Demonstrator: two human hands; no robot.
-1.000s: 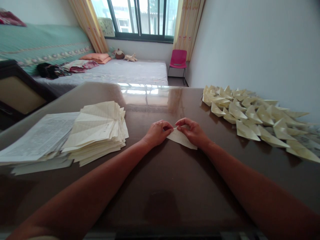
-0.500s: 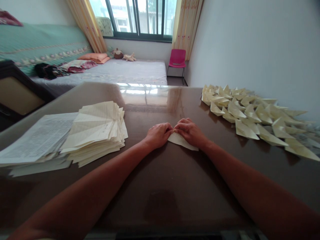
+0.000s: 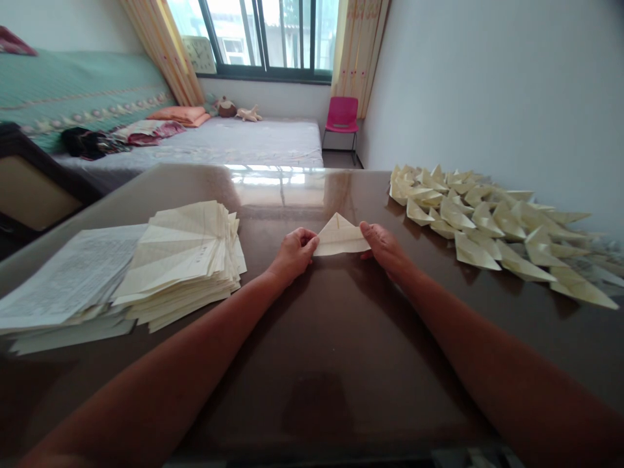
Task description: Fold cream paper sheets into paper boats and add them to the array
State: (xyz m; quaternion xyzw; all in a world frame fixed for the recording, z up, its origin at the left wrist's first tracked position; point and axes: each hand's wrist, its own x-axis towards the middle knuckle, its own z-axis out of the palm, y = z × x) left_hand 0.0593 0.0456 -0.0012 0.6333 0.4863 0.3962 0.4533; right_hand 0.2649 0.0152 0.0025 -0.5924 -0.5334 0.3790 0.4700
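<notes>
Cream folded piece (image 3: pixel 341 239) is sitting between both hands over the middle of the glossy brown table (image 3: pixel 297 364), its peak pointing away from the person, a flat band running along the near side. Left hand (image 3: pixel 294 255) is pinching the left end between thumb and fingers; right hand (image 3: pixel 385 252) is gripping the right end, thumb on the face, other fingers partly hiding. Can't tell if the lower edge is touching the table.

Main risk, as I'm judging it: the paper is looking thin, so if the hands are pulling unevenly, a fold could be opening or an end tearing. If one pinch is slipping, the band could be going crooked. Squeezing too hard would be crumpling the ends.

Side risks: left forearm (image 3: pixel 214 331) is lying near the loose stack of cream sheets (image 3: pixel 170 244), so a careless elbow could be sliding some off; right forearm (image 3: pixel 463 335) swinging outward could be knocking the crowded folded paper shapes (image 3: pixel 478 250)
</notes>
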